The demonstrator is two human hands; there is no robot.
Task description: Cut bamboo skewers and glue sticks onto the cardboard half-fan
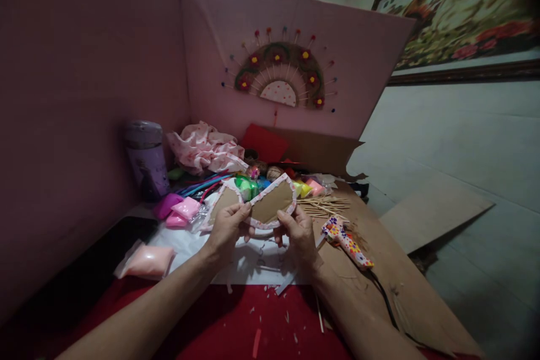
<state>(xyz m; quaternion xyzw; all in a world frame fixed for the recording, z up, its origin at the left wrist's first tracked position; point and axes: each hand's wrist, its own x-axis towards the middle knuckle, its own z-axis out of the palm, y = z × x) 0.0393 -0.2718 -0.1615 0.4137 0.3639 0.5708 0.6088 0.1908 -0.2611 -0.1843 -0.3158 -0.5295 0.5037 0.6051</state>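
Note:
Between my two hands is a flat cardboard piece (272,202), its brown face toward me and its edge wrapped in white-and-pink patterned fabric. My left hand (228,228) pinches its left end between thumb and fingers. My right hand (298,232) grips the lower right edge, thumb in front and fingers behind. Just left of it, partly hidden by my left hand, is a second cardboard piece (226,198) with a similar fabric edge; whether my hand touches it I cannot tell. Beneath both hands lies a white sheet (270,270) with dark marks.
A flower-patterned glue gun (348,244) with a black cord lies to the right, beside thin wooden sticks (323,206). At left are a bag of peach clay (147,261), pink packets (185,211) and a purple tumbler (147,160). Crumpled fabric (205,146) sits behind.

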